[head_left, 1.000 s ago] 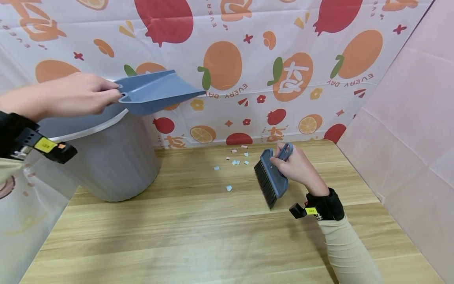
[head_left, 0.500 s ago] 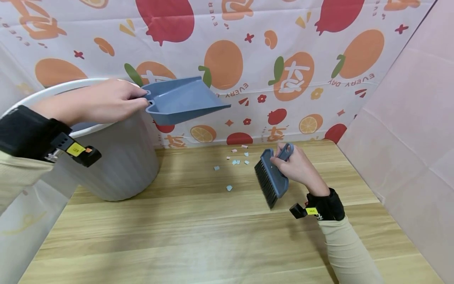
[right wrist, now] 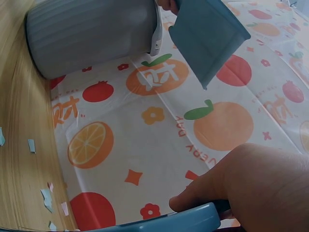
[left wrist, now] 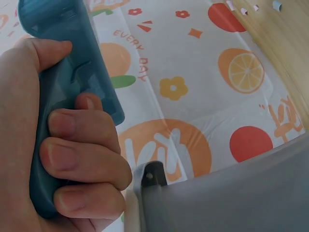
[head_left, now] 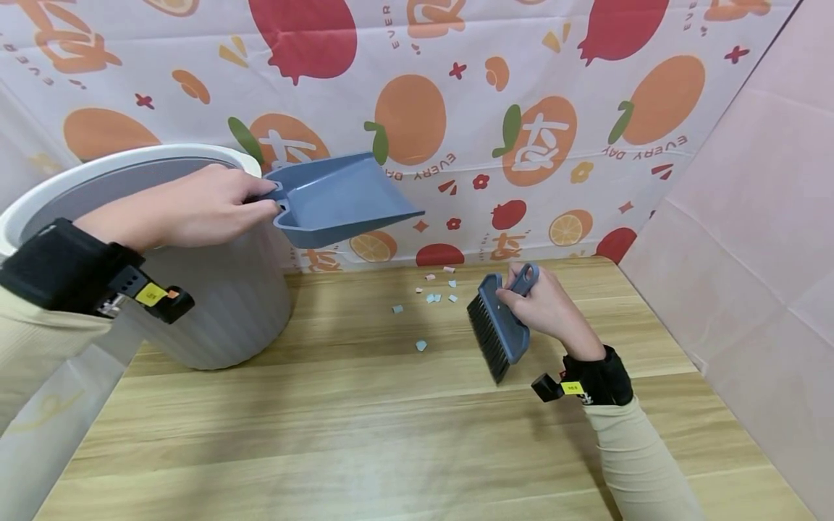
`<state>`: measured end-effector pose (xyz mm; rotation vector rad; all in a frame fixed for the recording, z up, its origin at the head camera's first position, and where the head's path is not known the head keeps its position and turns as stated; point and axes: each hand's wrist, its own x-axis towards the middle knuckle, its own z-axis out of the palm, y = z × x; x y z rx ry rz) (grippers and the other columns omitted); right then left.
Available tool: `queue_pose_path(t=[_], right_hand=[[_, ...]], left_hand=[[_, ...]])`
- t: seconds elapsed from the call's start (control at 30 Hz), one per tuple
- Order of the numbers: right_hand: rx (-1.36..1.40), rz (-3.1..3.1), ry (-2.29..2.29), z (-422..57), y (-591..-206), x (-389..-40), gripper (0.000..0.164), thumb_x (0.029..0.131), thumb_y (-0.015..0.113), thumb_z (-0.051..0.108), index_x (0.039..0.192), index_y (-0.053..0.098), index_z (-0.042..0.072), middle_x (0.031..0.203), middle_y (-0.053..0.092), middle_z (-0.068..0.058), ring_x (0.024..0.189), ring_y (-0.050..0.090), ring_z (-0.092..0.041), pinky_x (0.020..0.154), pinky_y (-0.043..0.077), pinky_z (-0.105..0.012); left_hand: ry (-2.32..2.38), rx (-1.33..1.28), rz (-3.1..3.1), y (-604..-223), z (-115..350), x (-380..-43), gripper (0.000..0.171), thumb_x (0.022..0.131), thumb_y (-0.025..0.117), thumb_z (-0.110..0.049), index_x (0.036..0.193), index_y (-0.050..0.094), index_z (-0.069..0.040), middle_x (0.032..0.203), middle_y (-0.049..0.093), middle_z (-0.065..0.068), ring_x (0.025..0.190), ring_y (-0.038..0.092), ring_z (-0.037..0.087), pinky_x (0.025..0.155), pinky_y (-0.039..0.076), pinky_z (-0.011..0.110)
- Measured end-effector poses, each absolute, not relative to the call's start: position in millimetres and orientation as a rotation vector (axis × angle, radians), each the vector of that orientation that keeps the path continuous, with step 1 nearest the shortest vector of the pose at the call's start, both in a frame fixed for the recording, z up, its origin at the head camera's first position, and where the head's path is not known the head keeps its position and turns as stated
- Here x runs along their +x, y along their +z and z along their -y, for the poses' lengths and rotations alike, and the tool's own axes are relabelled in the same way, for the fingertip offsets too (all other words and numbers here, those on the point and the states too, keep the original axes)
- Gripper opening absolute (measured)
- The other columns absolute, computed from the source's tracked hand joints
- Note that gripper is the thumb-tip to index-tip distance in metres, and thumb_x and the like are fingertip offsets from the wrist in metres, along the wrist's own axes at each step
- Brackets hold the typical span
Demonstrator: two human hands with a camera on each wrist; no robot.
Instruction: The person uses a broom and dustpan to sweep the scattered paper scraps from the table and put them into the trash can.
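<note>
Dustpan (head_left: 345, 199), upper left of centre, raised above the tabletop (head_left: 293, 441): we see the left hand (head_left: 202, 206) curled round its handle, near the grey bin (head_left: 215, 304). Right of centre, the right hand (head_left: 541, 307) grips a brush (head_left: 500, 322) near pale scraps (head_left: 433, 297) mid-frame. To sweep cleanly, we would likely lay the pan's lip flat beside them.

Soft shadows and pale glare lie across the bright table (head_left: 313, 434)

Dustpan (right wrist: 210, 41) near grey bin (right wrist: 91, 36)
</note>
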<state>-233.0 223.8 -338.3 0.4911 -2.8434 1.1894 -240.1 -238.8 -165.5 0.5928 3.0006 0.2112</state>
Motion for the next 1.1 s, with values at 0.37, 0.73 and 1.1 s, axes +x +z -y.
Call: queue_pose_path(t=[0.37,0.73,1.1], right_hand=[[0.473,2.857,1.189,-225,-337,-233,0.019,0.103,0.071,0.010,0.090,0.056,0.007,0.070,0.050,0.002,0.065,0.053,-0.020,0.059,0.044,-0.031],[0.482,2.854,1.193,-224,-337,-232,0.020,0.102,0.071,0.009,0.089,0.056,0.008,0.072,0.053,0.000,0.066,0.054,-0.019,0.059,0.045,-0.031],[0.467,2.856,1.228,-224,-339,-231,0.021,0.103,0.071,0.010,0.090,0.055,0.008,0.068,0.049,0.004,0.063,0.054,-0.018,0.057,0.045,-0.030]], left_hand=[[0.272,0.631,-2.970,-190,226,-226,0.030,0.111,0.051,-0.027,0.083,0.053,-0.016,0.070,0.043,-0.003,0.062,0.041,0.014,0.069,0.034,0.031],[0.328,0.725,-2.931,-228,224,-221,0.029,0.110,0.055,-0.028,0.083,0.051,-0.018,0.071,0.043,-0.006,0.063,0.042,0.011,0.068,0.034,0.028],[0.341,0.751,-2.969,-279,226,-217,0.028,0.108,0.061,-0.028,0.083,0.051,-0.019,0.072,0.036,-0.007,0.064,0.042,0.012,0.067,0.033,0.029]])
